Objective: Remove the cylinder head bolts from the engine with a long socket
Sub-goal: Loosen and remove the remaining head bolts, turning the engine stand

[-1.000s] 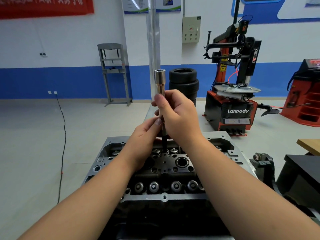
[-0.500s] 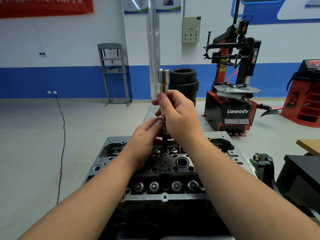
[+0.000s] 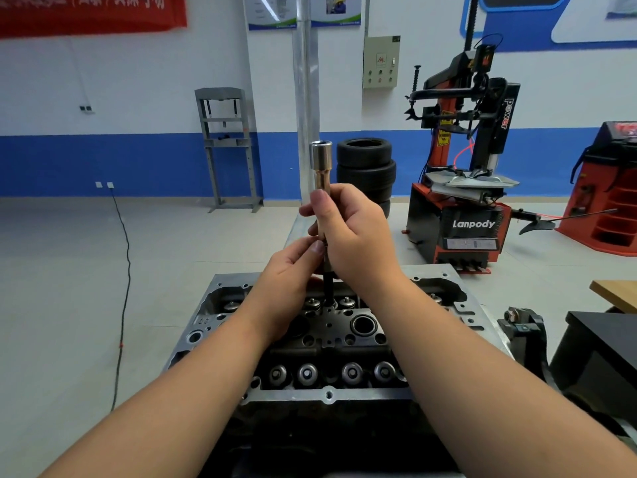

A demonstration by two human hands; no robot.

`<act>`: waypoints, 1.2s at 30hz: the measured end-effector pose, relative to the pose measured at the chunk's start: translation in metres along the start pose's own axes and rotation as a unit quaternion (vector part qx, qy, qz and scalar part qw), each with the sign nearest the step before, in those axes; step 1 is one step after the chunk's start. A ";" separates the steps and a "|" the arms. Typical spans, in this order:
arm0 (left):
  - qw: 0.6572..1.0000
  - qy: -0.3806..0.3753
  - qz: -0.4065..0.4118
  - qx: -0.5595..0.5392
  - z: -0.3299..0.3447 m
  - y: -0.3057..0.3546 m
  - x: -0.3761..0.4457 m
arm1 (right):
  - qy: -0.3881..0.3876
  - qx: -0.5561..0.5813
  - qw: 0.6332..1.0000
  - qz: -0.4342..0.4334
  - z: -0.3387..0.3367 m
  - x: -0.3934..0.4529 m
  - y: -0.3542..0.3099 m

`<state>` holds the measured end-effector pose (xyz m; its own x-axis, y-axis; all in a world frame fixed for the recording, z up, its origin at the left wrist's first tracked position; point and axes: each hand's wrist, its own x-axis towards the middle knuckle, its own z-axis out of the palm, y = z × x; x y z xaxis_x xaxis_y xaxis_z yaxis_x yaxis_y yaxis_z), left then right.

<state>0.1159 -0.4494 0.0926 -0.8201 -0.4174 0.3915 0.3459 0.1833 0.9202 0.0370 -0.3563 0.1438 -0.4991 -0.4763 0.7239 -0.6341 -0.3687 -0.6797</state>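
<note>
A long metal socket (image 3: 321, 157) stands upright over the middle of the cylinder head (image 3: 329, 395), its open silver end on top. My right hand (image 3: 358, 236) grips its shaft, thumb pointing up along it. My left hand (image 3: 286, 281) pinches the socket's lower end from the left. Below both hands a thin dark bolt shank (image 3: 328, 288) runs down to a hole in the head between the far valve springs. Where socket and shank join is hidden by my fingers.
A black stand (image 3: 599, 350) and a wooden table corner (image 3: 613, 291) lie to the right of the engine. Behind are a red tyre changer (image 3: 462, 208), stacked tyres (image 3: 366, 167), a steel pillar (image 3: 305, 81) and a grey press frame (image 3: 227, 146). A black cable (image 3: 124, 270) crosses the floor at left.
Almost nothing differs. The socket's top swayed slightly to the right and back. Both hands keep their hold at the same height.
</note>
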 end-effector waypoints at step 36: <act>0.999 0.015 0.021 0.027 0.001 0.002 0.001 | -0.008 0.043 0.999 -0.016 0.000 -0.003 -0.003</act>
<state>0.1153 -0.4484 0.0944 -0.7914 -0.4338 0.4306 0.3542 0.2485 0.9015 0.0401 -0.3544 0.1437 -0.4689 -0.4752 0.7445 -0.5960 -0.4518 -0.6638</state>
